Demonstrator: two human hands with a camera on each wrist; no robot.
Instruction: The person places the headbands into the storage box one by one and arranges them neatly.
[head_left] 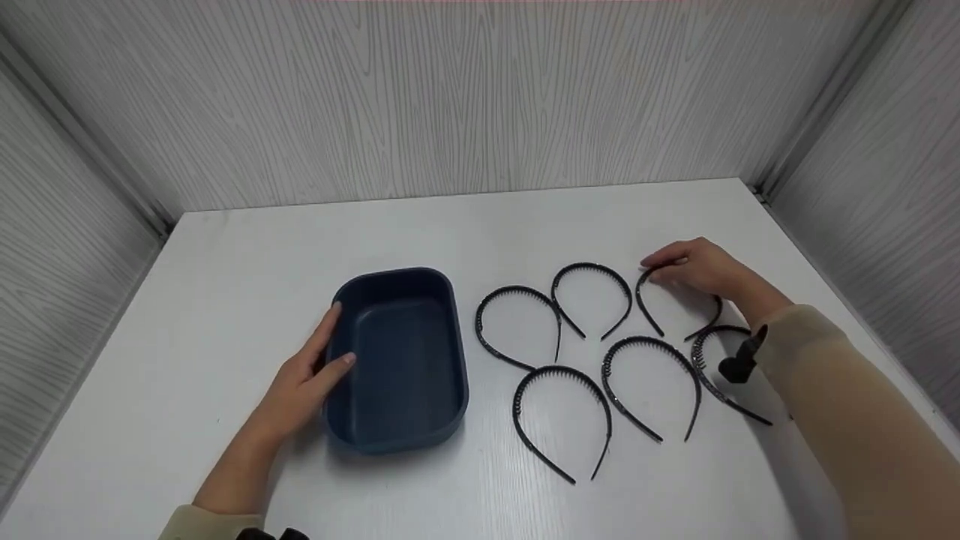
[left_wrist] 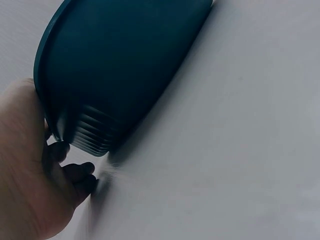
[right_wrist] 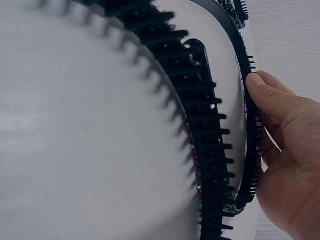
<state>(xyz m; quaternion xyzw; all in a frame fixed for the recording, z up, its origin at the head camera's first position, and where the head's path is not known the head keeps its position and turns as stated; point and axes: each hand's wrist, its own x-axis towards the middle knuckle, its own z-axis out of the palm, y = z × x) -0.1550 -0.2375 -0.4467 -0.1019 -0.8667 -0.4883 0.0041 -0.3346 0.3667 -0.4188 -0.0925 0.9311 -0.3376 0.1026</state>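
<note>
My left hand [head_left: 296, 386] holds the left side of a dark blue rectangular container [head_left: 405, 367], thumb over the rim and fingers along the outer wall. In the left wrist view, the ribbed corner of this container shows close to the fingertips. At the far right of the table, my right hand [head_left: 705, 266] pinches the top of a black toothed headband [right_wrist: 252, 135], thumb on one face and fingers behind it. My hand hides part of that band in the head view. Nearer to the right wrist camera, another toothed headband [right_wrist: 200, 115] crosses the picture.
Several more black headbands lie in two rough rows right of the container, among them a front one [head_left: 515, 405], a back one [head_left: 592, 265] and one [head_left: 701, 360] partly under the right forearm. Pale wood-grain panels [head_left: 480, 97] enclose the white table [head_left: 247, 255].
</note>
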